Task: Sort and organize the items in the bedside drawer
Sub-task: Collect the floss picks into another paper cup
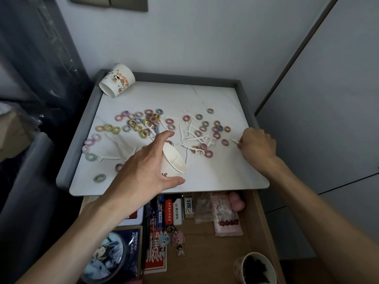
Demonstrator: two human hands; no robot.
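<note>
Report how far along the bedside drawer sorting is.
Done: the open drawer holds lighters lined up and a cup of dark items. In hand: the left hand grips a tilted paper cup while the right hand pinches one floss pick. Left: many hair ties and floss picks lie scattered on the tabletop, and the printed cup lies on its side.

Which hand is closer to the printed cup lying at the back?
Left. The left hand, holding a plain cup, is in front of the printed cup; the right hand is farther off, front-right.
</note>
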